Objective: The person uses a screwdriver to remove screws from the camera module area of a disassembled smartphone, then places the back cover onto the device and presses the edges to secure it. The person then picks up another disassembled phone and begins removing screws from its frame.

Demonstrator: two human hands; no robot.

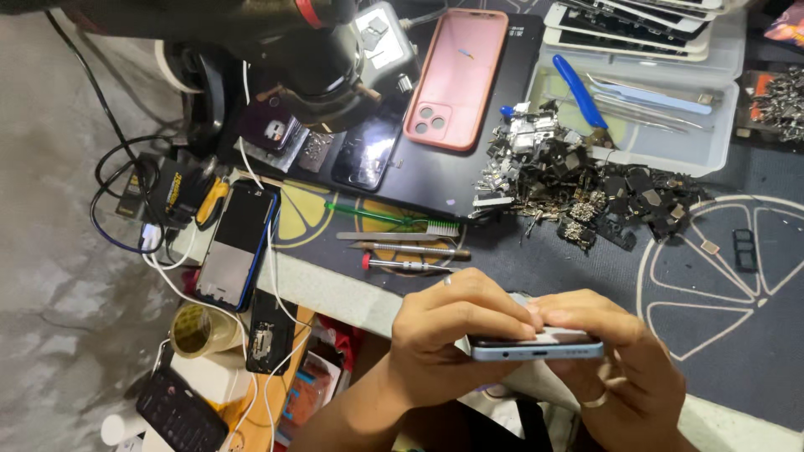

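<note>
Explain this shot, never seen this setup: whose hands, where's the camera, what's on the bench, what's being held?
There is no machine here, just a person's two bare hands. The single camera sits on their head and looks down at a workbench. The left hand and right hand together grip a light blue smartphone seen edge-on, thumbs pressing along its top. On the dark lemon-print work mat lie a pile of small dark metal phone parts, a pink phone case, a green-handled brush and a clear plastic tray with a blue-handled tool. Another dark phone lies at left among cables.
</note>
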